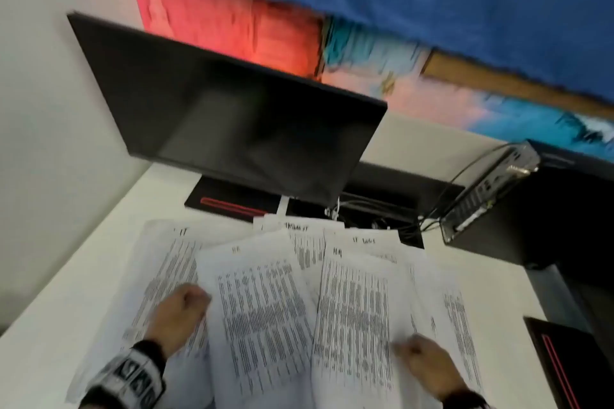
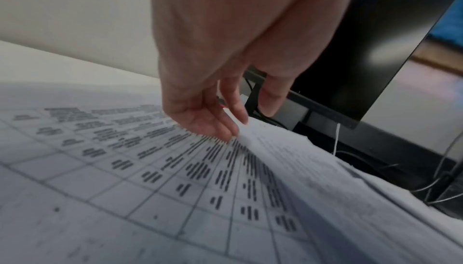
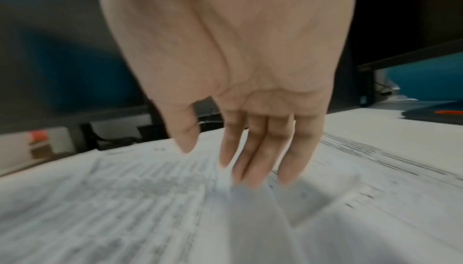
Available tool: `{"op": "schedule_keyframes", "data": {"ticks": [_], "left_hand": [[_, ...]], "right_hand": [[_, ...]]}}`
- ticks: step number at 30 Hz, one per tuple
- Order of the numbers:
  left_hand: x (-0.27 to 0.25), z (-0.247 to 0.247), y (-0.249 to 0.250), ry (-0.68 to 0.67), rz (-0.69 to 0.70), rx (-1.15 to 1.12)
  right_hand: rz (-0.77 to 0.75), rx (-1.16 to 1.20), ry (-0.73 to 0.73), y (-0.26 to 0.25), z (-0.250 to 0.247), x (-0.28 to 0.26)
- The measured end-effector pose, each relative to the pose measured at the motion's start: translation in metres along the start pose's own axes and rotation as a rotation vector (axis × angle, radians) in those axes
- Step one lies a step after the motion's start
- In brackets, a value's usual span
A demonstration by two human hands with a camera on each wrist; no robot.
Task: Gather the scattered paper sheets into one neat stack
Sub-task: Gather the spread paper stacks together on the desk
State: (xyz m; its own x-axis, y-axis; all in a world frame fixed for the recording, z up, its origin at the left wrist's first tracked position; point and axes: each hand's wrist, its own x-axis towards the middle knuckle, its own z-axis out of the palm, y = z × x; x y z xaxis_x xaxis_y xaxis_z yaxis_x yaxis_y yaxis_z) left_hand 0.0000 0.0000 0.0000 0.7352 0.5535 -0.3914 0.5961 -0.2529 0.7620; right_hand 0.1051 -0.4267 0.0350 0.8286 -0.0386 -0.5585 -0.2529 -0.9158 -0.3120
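The gathering looks barely begun — the paper sheets (image 1: 265,302) lie fanned across the near half of the white desk (image 1: 43,309), overlapping at different angles, with no squared stack anywhere in sight.

Nearest, the right hand (image 1: 423,364) rests on the sheets right of centre. In the right wrist view its fingers (image 3: 260,161) are nearly straight, tips down on the paper where a fold rises just under them; nothing is gripped. The left hand (image 1: 177,312) sits a little farther in, on the left part of the spread. In the left wrist view its fingers (image 2: 215,121) curl loosely, tips touching the paper beside the raised edge of a neighbouring sheet, thumb free above. It seems to press or slide rather than pinch. The two hands are well apart, with overlapping pages between them.

What is left, by my reading: draw every sheet together, square the edges, set one pile down.

Beyond the sheets stand a dark monitor (image 1: 232,116) and, far right, a small computer box (image 1: 488,196) with cables.

Much is hard to make out — all three views are motion-blurred, the printed tables cannot be read, and the sheet count is unclear because pages cover one another. The nearest edges of the sheets are cut off by the frame.
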Motion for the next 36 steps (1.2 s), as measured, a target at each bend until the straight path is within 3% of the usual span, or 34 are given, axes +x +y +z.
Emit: {"op": "schedule_keyframes", "data": {"ticks": [4,10,16,19,25,32,36], "left_hand": [[0.002,-0.001,0.015,0.100,-0.109,0.124],[-0.011,0.023,0.035,-0.002,-0.129,0.168],[-0.022,0.064,0.060,-0.030,-0.187,0.048],[-0.021,0.083,0.062,-0.078,-0.220,0.025],[-0.018,0.102,0.071,-0.098,-0.219,-0.004],[-0.011,0.090,0.073,-0.050,-0.159,0.008],[-0.006,0.083,0.072,-0.049,-0.148,0.015]], "right_hand": [[0.135,0.068,0.210,0.023,-0.016,0.023],[0.366,0.031,0.200,0.048,-0.033,0.049],[0.417,0.271,0.179,0.054,-0.043,0.072],[0.329,0.405,0.047,0.052,-0.039,0.078],[0.116,0.724,-0.004,0.027,-0.013,0.078],[-0.187,0.385,0.422,0.002,-0.064,0.040],[-0.279,0.420,0.539,0.002,-0.115,0.011]]}}
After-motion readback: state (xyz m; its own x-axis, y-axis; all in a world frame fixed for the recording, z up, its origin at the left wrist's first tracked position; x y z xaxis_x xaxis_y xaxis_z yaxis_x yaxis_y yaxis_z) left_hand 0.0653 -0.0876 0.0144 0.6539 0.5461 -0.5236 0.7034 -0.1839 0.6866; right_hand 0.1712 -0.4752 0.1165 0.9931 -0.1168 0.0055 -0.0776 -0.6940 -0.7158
